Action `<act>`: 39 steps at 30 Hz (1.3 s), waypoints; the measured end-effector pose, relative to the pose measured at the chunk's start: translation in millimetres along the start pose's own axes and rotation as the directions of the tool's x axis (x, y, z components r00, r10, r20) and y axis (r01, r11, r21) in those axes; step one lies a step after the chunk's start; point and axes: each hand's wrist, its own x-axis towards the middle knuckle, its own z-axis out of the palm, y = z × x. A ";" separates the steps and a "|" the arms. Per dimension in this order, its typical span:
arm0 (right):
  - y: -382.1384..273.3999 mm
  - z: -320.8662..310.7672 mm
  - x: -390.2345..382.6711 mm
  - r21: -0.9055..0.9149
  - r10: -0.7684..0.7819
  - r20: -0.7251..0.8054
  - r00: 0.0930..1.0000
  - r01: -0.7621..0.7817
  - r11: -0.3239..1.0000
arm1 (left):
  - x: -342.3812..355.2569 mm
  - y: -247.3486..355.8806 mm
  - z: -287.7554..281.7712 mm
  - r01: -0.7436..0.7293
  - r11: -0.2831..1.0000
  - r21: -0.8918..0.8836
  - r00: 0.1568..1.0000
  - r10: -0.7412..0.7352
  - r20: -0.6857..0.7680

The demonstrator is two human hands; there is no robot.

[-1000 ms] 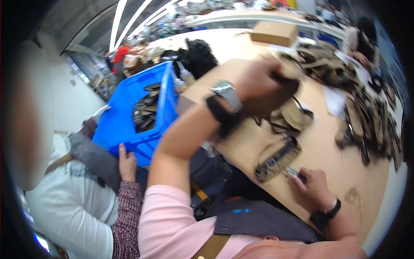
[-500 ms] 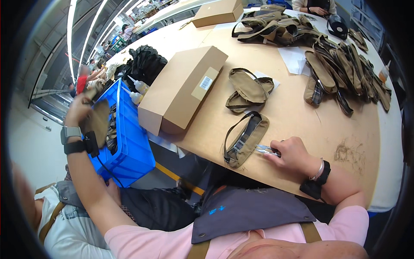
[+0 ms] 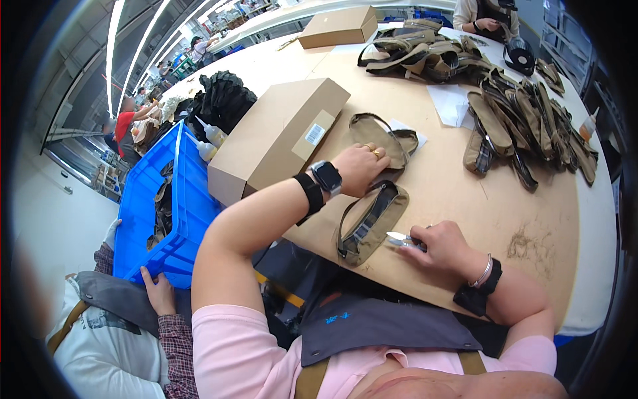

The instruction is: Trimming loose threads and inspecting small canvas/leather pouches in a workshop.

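Note:
My left hand [image 3: 359,169] reaches over the table with curled fingers gripping an upper khaki fabric pouch [image 3: 395,143] with a dark strap, lying on white paper beside a long cardboard box. Nearer me lies another khaki pouch [image 3: 376,233] with a plaid lining showing and a dark strap looped over it. My right hand [image 3: 438,249] is closed around silver thread snips [image 3: 402,238], their tips close to that nearer pouch's right edge.
A co-worker's hand [image 3: 158,291] grips the blue crate [image 3: 134,233] of pouches at left. Beside it stand glue bottles [image 3: 214,133], black fabric [image 3: 216,100] and the cardboard box [image 3: 259,146]. Pouch piles [image 3: 502,130] cover the right. Another person [image 3: 485,20] works at the far side.
My left hand has swung right from over the crate, where it held a khaki piece, to the pouch beside the box; that piece has left its grip. My right hand still holds the snips.

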 end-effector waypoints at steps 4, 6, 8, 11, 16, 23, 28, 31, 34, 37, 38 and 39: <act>-1.8 0.5 -0.1 -0.011 -0.007 0.012 1.000 0.007 1.000 | 0.8 -13.9 14.4 0.058 0.993 0.107 0.991 -0.044 -0.123; 0.5 2.0 -5.4 0.004 -0.029 -0.005 1.000 0.030 1.000 | -6.3 -33.1 20.4 0.042 0.997 0.068 0.941 -0.017 -0.337; 6.3 4.9 -6.4 0.033 -0.057 -0.024 0.998 0.058 0.998 | -18.9 -28.5 -21.6 0.197 0.975 -0.101 0.916 -0.220 -0.335; 2.9 2.4 -9.0 0.062 -0.007 -0.044 0.999 0.010 0.998 | -50.9 -50.2 -75.2 0.282 0.925 -0.253 0.725 -0.378 -0.575; 3.8 0.1 -4.1 0.045 0.023 -0.029 0.999 -0.022 0.999 | -157.7 -109.8 -156.5 0.534 0.846 0.010 0.460 -0.281 -0.842; -2.6 1.8 2.5 0.066 0.024 -0.053 0.998 -0.021 0.998 | -303.9 -133.5 -178.6 0.927 0.210 0.312 0.340 -0.823 -0.456; -3.5 1.1 -1.7 0.029 0.021 -0.056 0.998 -0.020 0.999 | -168.0 -103.1 -130.2 0.742 0.669 0.051 0.595 -0.621 -0.511; 2.9 1.3 -10.3 0.111 0.158 -0.098 0.983 -0.147 0.983 | -70.3 -2.0 -122.2 0.510 0.834 -0.211 0.738 -0.551 -0.391; 9.8 3.2 -2.4 0.135 0.298 -0.123 0.947 -0.281 0.950 | -52.4 61.1 -84.0 0.342 0.900 -0.270 0.795 -0.430 -0.427; 21.8 5.5 1.8 0.182 0.263 -0.200 0.944 -0.228 0.957 | -59.8 85.9 -47.0 0.224 0.856 -0.467 0.762 -0.452 -0.464; 20.3 4.8 4.6 0.214 0.258 -0.197 0.946 -0.216 0.953 | -65.5 89.6 -37.4 0.213 0.818 -0.535 0.754 -0.486 -0.443; 17.3 3.7 5.4 0.163 0.213 -0.213 0.954 -0.180 0.970 | -72.9 94.6 -26.6 0.154 0.754 -0.638 0.725 -0.525 -0.446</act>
